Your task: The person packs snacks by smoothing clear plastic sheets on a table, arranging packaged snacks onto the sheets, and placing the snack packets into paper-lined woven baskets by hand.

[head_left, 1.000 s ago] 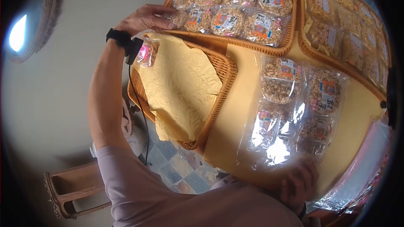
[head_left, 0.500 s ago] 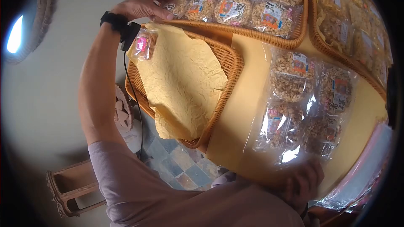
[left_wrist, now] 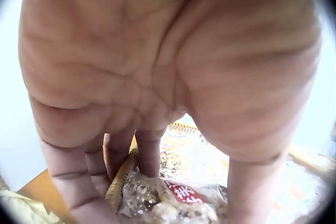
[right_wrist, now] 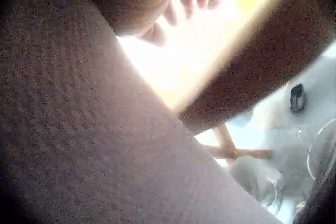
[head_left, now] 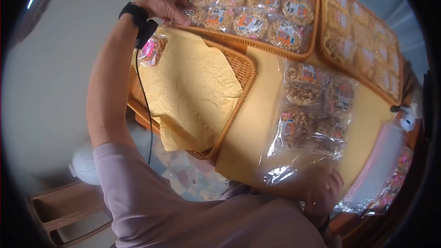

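My left hand [head_left: 167,7] reaches over the near left corner of the upper wicker basket [head_left: 257,41], which holds rows of wrapped nut cakes [head_left: 250,23]. In the left wrist view its thumb and index finger come down on both sides of a wrapped nut cake [left_wrist: 173,203] with a red label, beside the basket rim [left_wrist: 123,179]. My right hand [head_left: 325,193] rests with loosely extended fingers at the table's near edge, by the lower end of a clear plastic bag [head_left: 280,170]. Several nut cakes [head_left: 301,126] lie in that bag. Glare washes out the right wrist view.
A tilted wicker basket [head_left: 250,66], lined with crumpled yellow paper [head_left: 197,87], holds one small pink-labelled packet [head_left: 151,51]. Another basket [head_left: 333,59] of wrapped cakes stands at the right. Clear plastic bags [head_left: 374,165] are stacked at the table's right edge. A cable [head_left: 146,96] hangs from the left wrist.
The head view has shifted. My left hand stays at the basket corner. The right hand's fingers have spread somewhat at the table edge.
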Motion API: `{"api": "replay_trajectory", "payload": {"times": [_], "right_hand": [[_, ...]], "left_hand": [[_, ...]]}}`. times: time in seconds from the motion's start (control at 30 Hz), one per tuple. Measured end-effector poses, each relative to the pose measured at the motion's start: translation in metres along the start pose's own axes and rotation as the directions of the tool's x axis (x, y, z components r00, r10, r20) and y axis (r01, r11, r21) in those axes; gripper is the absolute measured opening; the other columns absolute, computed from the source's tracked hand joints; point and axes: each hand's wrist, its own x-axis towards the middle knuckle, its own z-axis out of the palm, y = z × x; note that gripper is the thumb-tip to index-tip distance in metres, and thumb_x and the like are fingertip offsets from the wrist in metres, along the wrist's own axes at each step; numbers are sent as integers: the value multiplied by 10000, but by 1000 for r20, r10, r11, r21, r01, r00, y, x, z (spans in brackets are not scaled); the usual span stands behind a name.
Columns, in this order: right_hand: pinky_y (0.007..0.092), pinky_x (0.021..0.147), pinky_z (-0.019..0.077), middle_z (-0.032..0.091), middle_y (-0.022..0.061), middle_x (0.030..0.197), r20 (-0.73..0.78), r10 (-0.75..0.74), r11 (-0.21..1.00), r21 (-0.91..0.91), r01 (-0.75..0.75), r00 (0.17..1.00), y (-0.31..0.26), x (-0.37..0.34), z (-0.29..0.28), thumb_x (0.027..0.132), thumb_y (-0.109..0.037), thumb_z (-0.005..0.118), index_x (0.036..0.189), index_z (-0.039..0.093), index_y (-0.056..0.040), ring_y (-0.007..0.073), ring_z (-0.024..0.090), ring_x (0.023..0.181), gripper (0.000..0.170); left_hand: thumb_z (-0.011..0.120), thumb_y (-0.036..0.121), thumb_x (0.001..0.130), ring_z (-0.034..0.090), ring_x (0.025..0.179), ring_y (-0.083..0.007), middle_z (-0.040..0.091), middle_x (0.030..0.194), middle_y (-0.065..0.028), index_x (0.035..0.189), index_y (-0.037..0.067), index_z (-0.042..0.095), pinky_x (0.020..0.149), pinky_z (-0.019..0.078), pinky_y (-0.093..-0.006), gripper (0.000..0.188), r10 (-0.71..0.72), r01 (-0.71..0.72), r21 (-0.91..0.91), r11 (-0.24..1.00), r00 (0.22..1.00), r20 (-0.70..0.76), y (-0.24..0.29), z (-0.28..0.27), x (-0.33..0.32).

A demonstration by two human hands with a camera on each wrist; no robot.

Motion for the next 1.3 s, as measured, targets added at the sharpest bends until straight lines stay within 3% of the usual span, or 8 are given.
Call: {"api": "replay_trajectory", "payload": {"times": [0.23,0.4,0.47,0.57,0.63,0.77,1.1,1.3], "right_hand": [[545,1142,362,621,218,1279,-90,144,984,115,-133,986,-25,3,-114,930,-293,736,1379,521,-11,377,553,1270,572],[394,1009,452,623,143,1245,-54,229,944,257,-208,972,-88,99,-185,913,-384,749,1496,410,55,252,585,1200,805],[333,908,487,653,142,1213,-31,202,970,148,-196,979,-126,149,-166,887,-449,748,1524,351,33,181,621,1022,892],[364,1046,475,654,149,1255,333,65,902,383,-198,941,-196,244,-101,887,-306,732,1469,450,48,243,621,1205,738],[292,1014,494,709,112,1207,396,-77,949,311,-56,915,-201,301,-54,943,-176,662,1325,610,12,149,632,1227,428],[321,726,538,720,108,871,650,-226,967,64,245,725,-183,411,49,929,-203,679,1089,685,74,147,666,810,320],[399,646,547,692,183,787,552,-203,940,-122,319,809,-133,463,151,846,-334,735,1003,703,74,247,671,679,438],[372,542,487,639,123,708,566,-102,950,-190,249,818,-144,465,160,826,-387,763,938,675,33,202,618,588,444]], "left_hand": [[969,334,681,629,819,-162,655,1131,-110,1419,-14,560,764,532,-302,913,6,-9,-45,999,998,-67,0,5,-12],[901,373,738,661,977,-201,624,1305,-152,1452,-19,531,866,550,-311,894,81,-89,-20,996,968,-239,1,24,-37],[872,394,759,668,1051,-219,602,1373,-170,1463,-20,520,913,554,-318,890,119,-134,-39,990,955,-273,-5,28,-39],[842,430,786,641,1186,-247,534,1484,-179,1485,-10,500,1001,540,-339,895,99,-113,-39,993,962,-255,-5,30,-45],[822,435,811,640,1190,-248,593,1416,-169,1448,-29,537,1016,533,-344,838,159,-177,-46,983,953,-258,-10,32,-43],[809,453,828,660,1150,-220,678,1275,-141,1347,0,635,977,563,-342,710,212,-243,-117,963,951,-226,-18,24,-39],[792,310,870,700,785,-199,721,902,-109,1060,13,767,746,632,-324,354,182,-203,-170,964,974,-135,-20,6,-18],[793,212,904,711,921,-185,716,1229,-159,1171,-21,741,742,602,-282,358,113,-107,-228,968,993,15,-10,-10,-29]]}}
